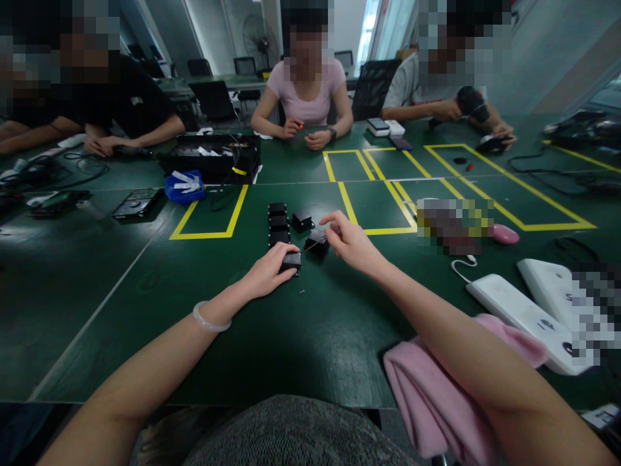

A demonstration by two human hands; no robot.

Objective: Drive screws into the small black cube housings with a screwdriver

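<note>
My left hand (pixel 274 268) is closed around a small black box (pixel 292 261), holding it against the green tabletop. A thin metal shaft, seemingly of a screwdriver (pixel 313 245), runs from my right hand (pixel 350 241) toward that box. The fingers of my right hand are pinched, and the tool's handle is mostly hidden by them. Several similar black boxes (pixel 278 222) stand in a row just beyond my left hand. Two loose black boxes lie near my right fingers, one farther back (pixel 303 221) and one partly behind the shaft (pixel 316 241). A tiny screw (pixel 301 291) rests on the table nearer to me.
A pink cloth (pixel 422 395) hangs over the table edge under my right forearm, beside white power-strip-like devices (pixel 528 320). Farther off are a pink mouse (pixel 504 233), a blue container (pixel 185 188) and a black toolbox (pixel 213 155). Several people sit across the table.
</note>
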